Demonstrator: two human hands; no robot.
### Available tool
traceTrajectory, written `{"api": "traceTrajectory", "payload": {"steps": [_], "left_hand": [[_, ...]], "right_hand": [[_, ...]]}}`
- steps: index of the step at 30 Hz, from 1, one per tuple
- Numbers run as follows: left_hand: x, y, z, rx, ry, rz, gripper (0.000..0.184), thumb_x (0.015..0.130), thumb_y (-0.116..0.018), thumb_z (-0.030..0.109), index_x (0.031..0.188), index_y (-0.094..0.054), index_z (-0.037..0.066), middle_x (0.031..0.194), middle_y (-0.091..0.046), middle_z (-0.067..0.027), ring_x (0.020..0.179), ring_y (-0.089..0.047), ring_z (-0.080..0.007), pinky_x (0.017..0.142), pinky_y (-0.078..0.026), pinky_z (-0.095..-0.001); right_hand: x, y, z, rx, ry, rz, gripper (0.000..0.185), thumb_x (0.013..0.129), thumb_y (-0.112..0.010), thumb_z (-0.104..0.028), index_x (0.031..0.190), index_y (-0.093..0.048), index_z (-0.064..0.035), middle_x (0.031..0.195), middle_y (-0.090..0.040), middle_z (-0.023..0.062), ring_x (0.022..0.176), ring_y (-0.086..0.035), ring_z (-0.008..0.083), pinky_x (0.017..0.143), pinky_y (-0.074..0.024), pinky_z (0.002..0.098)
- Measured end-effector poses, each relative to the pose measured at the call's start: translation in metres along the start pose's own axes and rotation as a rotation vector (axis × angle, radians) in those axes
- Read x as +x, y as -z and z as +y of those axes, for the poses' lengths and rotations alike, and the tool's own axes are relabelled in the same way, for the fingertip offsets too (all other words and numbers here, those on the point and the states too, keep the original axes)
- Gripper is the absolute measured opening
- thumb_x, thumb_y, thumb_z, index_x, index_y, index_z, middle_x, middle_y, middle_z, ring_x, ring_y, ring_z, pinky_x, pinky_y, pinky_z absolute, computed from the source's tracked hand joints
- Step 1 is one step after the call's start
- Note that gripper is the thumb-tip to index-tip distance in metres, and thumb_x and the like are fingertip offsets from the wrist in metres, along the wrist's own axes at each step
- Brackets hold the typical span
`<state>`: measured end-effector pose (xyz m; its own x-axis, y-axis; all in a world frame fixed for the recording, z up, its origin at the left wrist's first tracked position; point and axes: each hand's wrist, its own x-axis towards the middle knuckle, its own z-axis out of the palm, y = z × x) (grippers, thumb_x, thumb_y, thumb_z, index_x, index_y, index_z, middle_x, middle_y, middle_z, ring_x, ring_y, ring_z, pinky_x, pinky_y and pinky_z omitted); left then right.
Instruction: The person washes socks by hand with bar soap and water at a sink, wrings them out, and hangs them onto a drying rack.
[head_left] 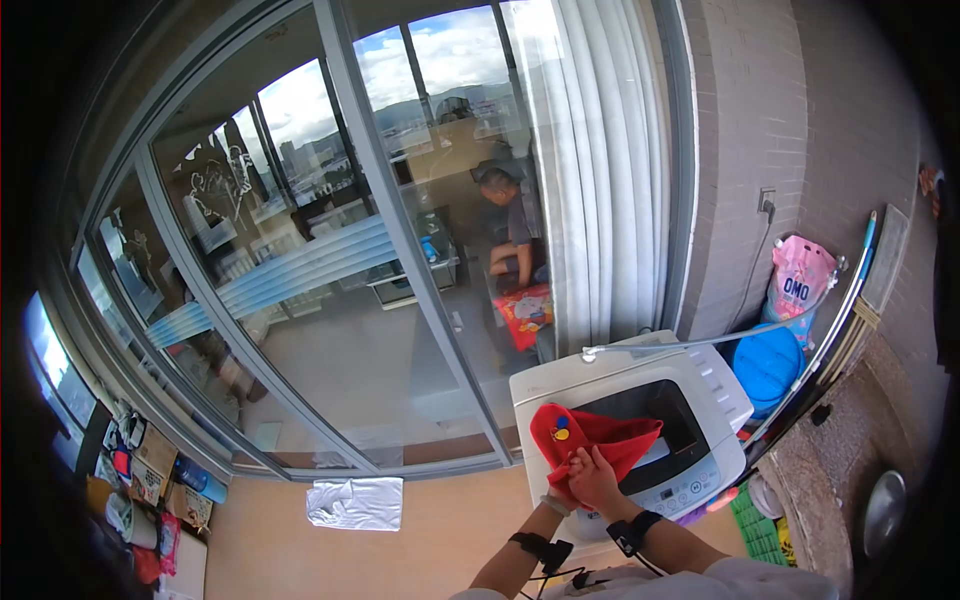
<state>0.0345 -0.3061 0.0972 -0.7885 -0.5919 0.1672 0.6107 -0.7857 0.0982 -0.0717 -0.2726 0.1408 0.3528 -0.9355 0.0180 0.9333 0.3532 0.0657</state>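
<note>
A red cloth item with a small yellow and blue emblem is bunched up in front of me; whether it is a cap or a garment I cannot make out. My right hand grips its near side with the fingers closed. My left hand holds the lower left part, its fingers largely hidden by the cloth and the other hand. Both hands are over the front left of a white top-loading washing machine, whose dark window lid is down. The red cloth covers part of the lid and front edge.
A grey hose runs across the machine's back. To the right stand a blue tub, a pink OMO bag and a green basket. A white cloth lies on the floor. Behind the sliding glass sits a person.
</note>
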Motion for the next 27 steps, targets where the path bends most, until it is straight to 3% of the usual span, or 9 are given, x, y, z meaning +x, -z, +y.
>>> {"api": "traceTrajectory", "payload": {"steps": [1,3,10,14,16,18,20,23,27], "left_hand": [[0.001,0.007,-0.002,-0.116,-0.07,-0.117,0.041,0.091,-0.038,0.033,0.127,-0.039,0.013,0.121,-0.05,-0.0049,0.103,-0.052,-0.0168,0.091,-0.043,-0.0295],[0.007,0.028,-0.007,0.284,-0.297,0.681,0.039,0.091,-0.036,0.033,0.124,-0.042,0.012,0.113,-0.054,-0.0064,0.097,-0.054,-0.0164,0.088,-0.044,-0.0281],[0.002,0.085,-0.015,0.719,-0.228,0.424,0.038,0.091,-0.036,0.03,0.123,-0.043,0.01,0.11,-0.054,-0.0067,0.095,-0.054,-0.0166,0.087,-0.044,-0.0269],[0.004,0.102,0.0,0.295,-0.088,-0.029,0.037,0.091,-0.038,0.028,0.119,-0.047,0.006,0.105,-0.055,-0.0074,0.093,-0.055,-0.0175,0.084,-0.045,-0.0266],[0.007,0.057,-0.004,0.139,0.08,-0.12,0.036,0.09,-0.04,0.026,0.116,-0.049,0.003,0.101,-0.057,-0.0079,0.092,-0.055,-0.0183,0.082,-0.046,-0.0268],[0.006,0.064,-0.007,1.591,-0.188,0.39,0.036,0.089,-0.046,0.027,0.11,-0.053,-0.001,0.097,-0.058,-0.0087,0.089,-0.056,-0.0191,0.078,-0.046,-0.0283],[0.016,0.037,-0.015,1.574,-0.09,0.566,0.038,0.088,-0.049,0.03,0.108,-0.055,-0.002,0.097,-0.059,-0.0096,0.089,-0.056,-0.0189,0.077,-0.046,-0.0286],[0.022,0.022,-0.018,1.475,-0.01,0.769,0.044,0.085,-0.053,0.036,0.106,-0.056,-0.003,0.098,-0.06,-0.0136,0.088,-0.056,-0.0207,0.077,-0.045,-0.03],[0.019,-0.006,-0.017,1.244,0.028,0.819,0.049,0.084,-0.054,0.039,0.108,-0.055,-0.004,0.1,-0.06,-0.0146,0.092,-0.055,-0.0209,0.079,-0.043,-0.0302]], "right_hand": [[0.008,0.021,-0.002,-0.074,0.051,0.057,0.04,0.092,-0.037,-0.041,0.093,-0.06,-0.0081,0.08,-0.063,0.0052,0.075,-0.059,0.0167,0.068,-0.0473,0.0314],[0.025,0.069,-0.016,0.234,-0.019,0.039,0.042,0.093,-0.034,-0.038,0.099,-0.059,-0.0044,0.088,-0.064,0.0083,0.084,-0.061,0.0191,0.076,-0.0491,0.0304],[-0.008,0.014,-0.004,-0.145,0.088,0.07,0.036,0.095,-0.034,-0.029,0.109,-0.055,-0.003,0.095,-0.064,0.0083,0.083,-0.063,0.0172,0.073,-0.0511,0.022],[-0.029,0.0,-0.017,-0.154,-0.016,0.197,0.027,0.092,-0.042,-0.026,0.101,-0.058,-0.0076,0.085,-0.064,0.0011,0.072,-0.06,0.0114,0.056,-0.0457,0.02],[-0.041,-0.016,-0.033,-0.505,0.008,0.423,0.021,0.09,-0.045,-0.025,0.098,-0.057,-0.0097,0.082,-0.064,0.0011,0.065,-0.058,0.0111,0.055,-0.0437,0.02],[-0.053,-0.032,-0.052,-1.16,0.253,0.571,0.016,0.09,-0.046,-0.021,0.099,-0.055,-0.0118,0.077,-0.062,-0.0001,0.064,-0.059,0.0116,0.052,-0.0435,0.0222],[-0.067,-0.019,-0.085,-2.168,0.742,0.686,0.027,0.083,-0.055,-0.02,0.108,-0.05,-0.0115,0.07,-0.059,0.004,0.061,-0.059,0.0181,0.054,-0.0472,0.0311],[-0.085,-0.045,-0.114,-2.448,0.36,1.368,0.044,0.081,-0.053,-0.035,0.121,-0.047,-0.0183,0.083,-0.064,0.01,0.077,-0.062,0.0295,0.064,-0.049,0.0412],[-0.098,-0.038,-0.132,-2.629,0.153,1.246,0.039,0.083,-0.049,-0.035,0.115,-0.052,-0.0124,0.084,-0.064,0.0118,0.079,-0.062,0.0301,0.066,-0.0495,0.0401]]}}
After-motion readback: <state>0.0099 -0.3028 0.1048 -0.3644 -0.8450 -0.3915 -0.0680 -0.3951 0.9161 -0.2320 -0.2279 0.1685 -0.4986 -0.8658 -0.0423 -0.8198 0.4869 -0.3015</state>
